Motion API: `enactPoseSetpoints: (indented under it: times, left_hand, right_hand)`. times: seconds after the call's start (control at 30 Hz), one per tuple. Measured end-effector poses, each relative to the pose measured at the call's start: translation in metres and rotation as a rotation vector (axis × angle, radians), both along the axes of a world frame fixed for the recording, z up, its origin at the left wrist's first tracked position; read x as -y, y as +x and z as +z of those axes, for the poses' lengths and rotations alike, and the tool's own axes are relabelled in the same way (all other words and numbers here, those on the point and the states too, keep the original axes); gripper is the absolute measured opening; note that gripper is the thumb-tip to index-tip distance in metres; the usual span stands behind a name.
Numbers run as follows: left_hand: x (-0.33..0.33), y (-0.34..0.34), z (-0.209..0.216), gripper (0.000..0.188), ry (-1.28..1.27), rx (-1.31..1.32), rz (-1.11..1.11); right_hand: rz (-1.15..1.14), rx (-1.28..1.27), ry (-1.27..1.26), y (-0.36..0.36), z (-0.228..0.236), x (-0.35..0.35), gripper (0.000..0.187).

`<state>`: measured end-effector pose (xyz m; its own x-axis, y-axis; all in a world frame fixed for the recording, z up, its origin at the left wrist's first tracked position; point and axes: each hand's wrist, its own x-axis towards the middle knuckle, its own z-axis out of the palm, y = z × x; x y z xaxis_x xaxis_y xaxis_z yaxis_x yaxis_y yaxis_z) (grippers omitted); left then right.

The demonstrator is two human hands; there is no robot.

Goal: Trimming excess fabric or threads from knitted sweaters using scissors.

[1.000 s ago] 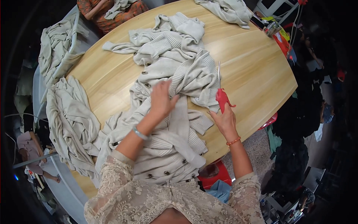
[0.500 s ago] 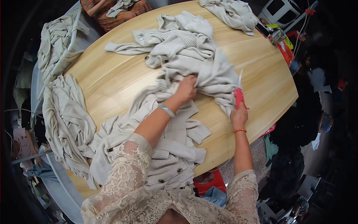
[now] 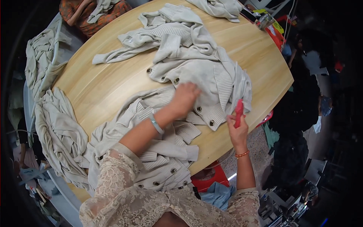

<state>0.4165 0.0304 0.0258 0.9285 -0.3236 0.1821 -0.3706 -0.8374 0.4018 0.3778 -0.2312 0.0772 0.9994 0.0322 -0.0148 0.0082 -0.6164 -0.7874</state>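
A pale grey knitted cardigan point(image 3: 198, 72) with dark buttons lies spread on the wooden table point(image 3: 109, 81). My left hand point(image 3: 186, 99) is over its buttoned front, back of the hand up. Motion blurs its fingers, so their grip does not show. To the right, my right hand point(image 3: 238, 130) is closed around a red-handled tool point(image 3: 239, 112). A long, thin, pale tip seems to run up from the handle against the cardigan's right edge; the tool's exact kind is unclear. Under my left forearm lies a second pale cardigan point(image 3: 172, 159), bunched and partly hidden.
More pale knitwear point(image 3: 62, 128) hangs over the table's left edge, and a bin point(image 3: 56, 49) beside it is heaped with garments. Another knit piece point(image 3: 217, 8) lies at the far edge. A person point(image 3: 90, 17) sits beyond the table. A red stool point(image 3: 210, 178) stands below the near edge.
The far cardigan now lies flatter, with its buttoned edge and ribbed hem showing. My left hand no longer grips its bunched cloth. My right hand, still holding the red-handled tool, has moved slightly down.
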Motion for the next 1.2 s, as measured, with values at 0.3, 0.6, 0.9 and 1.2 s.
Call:
enactPoseSetpoints:
  times: [0.3, 0.6, 0.9, 1.2]
  left_hand:
    - [-0.085, 0.023, -0.035, 0.035, 0.079, -0.088, 0.287]
    - [-0.051, 0.084, 0.1, 0.025, -0.906, 0.057, 0.368]
    - [-0.011, 0.019, 0.012, 0.037, 0.131, 0.109, -0.443]
    - [0.023, 0.003, 0.036, 0.017, -0.404, -0.114, -0.443]
  right_hand:
    - [0.23, -0.062, -0.47, -0.025, -0.079, -0.028, 0.047]
    - [-0.013, 0.07, 0.221, 0.027, -0.012, 0.021, 0.015]
    - [-0.136, -0.002, 0.11, 0.019, 0.013, 0.028, 0.024]
    - [0.1, -0.074, 0.095, -0.047, -0.019, -0.042, 0.055]
